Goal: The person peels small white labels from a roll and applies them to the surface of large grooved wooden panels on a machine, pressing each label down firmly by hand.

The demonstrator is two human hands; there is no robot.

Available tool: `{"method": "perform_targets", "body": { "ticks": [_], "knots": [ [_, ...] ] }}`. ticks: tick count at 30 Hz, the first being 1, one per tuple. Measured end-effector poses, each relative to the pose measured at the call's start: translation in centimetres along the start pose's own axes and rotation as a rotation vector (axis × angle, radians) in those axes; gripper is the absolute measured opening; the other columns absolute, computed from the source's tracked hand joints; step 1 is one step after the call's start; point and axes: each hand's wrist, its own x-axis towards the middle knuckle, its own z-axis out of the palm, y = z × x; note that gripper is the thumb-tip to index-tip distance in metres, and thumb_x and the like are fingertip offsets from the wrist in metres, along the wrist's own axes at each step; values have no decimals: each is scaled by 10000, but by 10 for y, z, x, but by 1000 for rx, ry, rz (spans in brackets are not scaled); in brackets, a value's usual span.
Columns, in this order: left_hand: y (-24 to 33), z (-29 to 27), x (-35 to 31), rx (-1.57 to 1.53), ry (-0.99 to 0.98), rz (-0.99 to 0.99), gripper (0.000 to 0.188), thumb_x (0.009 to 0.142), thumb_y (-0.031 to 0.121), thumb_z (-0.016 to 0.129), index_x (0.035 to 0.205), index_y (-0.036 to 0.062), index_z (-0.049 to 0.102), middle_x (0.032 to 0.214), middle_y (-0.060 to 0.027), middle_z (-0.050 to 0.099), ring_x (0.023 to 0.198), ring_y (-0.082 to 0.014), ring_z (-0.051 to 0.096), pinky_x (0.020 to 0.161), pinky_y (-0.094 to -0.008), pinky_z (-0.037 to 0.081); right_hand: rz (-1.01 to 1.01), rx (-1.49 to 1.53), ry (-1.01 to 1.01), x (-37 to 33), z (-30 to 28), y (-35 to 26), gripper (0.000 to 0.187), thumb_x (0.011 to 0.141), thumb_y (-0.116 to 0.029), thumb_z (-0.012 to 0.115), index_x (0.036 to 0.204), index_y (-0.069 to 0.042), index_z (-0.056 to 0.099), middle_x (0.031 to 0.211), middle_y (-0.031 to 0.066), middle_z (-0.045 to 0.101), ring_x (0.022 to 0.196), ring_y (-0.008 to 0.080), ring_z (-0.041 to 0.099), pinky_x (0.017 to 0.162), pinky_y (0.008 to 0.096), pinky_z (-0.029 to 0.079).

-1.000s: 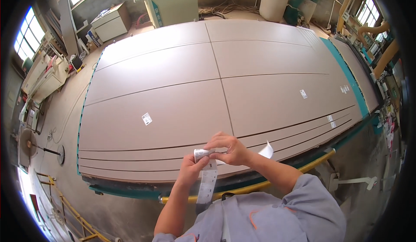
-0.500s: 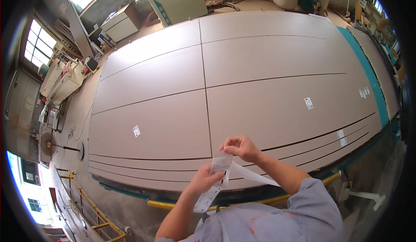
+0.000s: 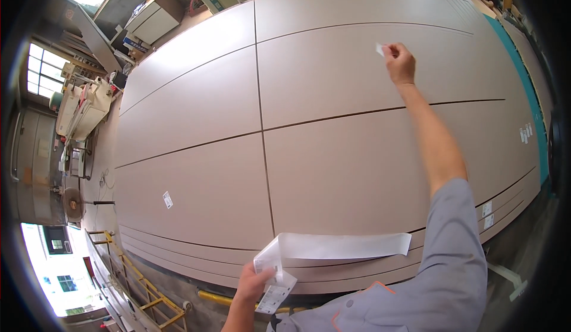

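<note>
My left hand (image 3: 253, 281) is closed around a strip of white labels (image 3: 275, 296) with small dark print, low in front of my body. The pale backing strip (image 3: 345, 245) runs out from it to the right, over the near edge of the large brownish-grey panels (image 3: 184, 124). Far out to the right, my right hand (image 3: 401, 64) pinches a small white label (image 3: 379, 49) by its edge, over the upper right panel. Whether the label touches the surface I cannot tell. Another label (image 3: 168, 199) lies flat on the near left panel.
Narrow panel strips along the near edge carry a pair of labels (image 3: 488, 214); several more labels (image 3: 526, 133) sit near the teal right border (image 3: 517, 58). A yellow metal frame (image 3: 143, 290) stands at the lower left, with a pedestal fan (image 3: 72, 205) behind it.
My right hand has moved from beside the strip to far forward right, now with a label. My left hand moved slightly left and down; the view shifted, and my right arm covers more of the panels.
</note>
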Motion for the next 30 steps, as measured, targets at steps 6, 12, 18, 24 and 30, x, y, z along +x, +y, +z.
{"method": "perform_targets", "body": {
  "ticks": [6,12,18,24,30],
  "knots": [
    [1,9,29,153,27,-123,307,834,62,658,1112,-67,630,1009,-83,686,904,-155,649,815,-303,509,97,546,-344,-40,91,12,250,860,-243,668,973,-24,712,944,98,724,854,171,669,786,299,523],
    [8,-23,11,-32,118,28,374,801,43,672,1155,-57,605,1050,-99,683,945,-182,659,866,-312,503,193,-89,392,40,11,86,265,840,-314,649,889,-59,706,891,98,721,838,281,690,750,356,541],
    [10,-27,16,-175,172,132,417,778,24,662,1178,-58,576,1072,-127,674,958,-231,667,882,-350,517,-512,-646,-269,-19,-8,57,294,871,-312,640,1043,-75,671,1031,96,698,992,270,655,1016,404,447],
    [18,-21,16,-142,115,139,406,786,30,661,1172,-62,577,1077,-129,674,955,-225,666,876,-346,518,-421,-615,-450,-47,0,38,684,913,-437,561,1448,-48,388,1520,138,362,1425,265,301,1174,407,243],
    [32,-19,-2,-106,21,241,375,798,42,659,1156,-45,587,1038,-95,676,932,-193,658,859,-331,518,-229,-677,-670,-82,-41,-2,737,885,-454,594,1454,-38,379,1516,158,363,1414,298,317,1156,389,274]
  ]
}}
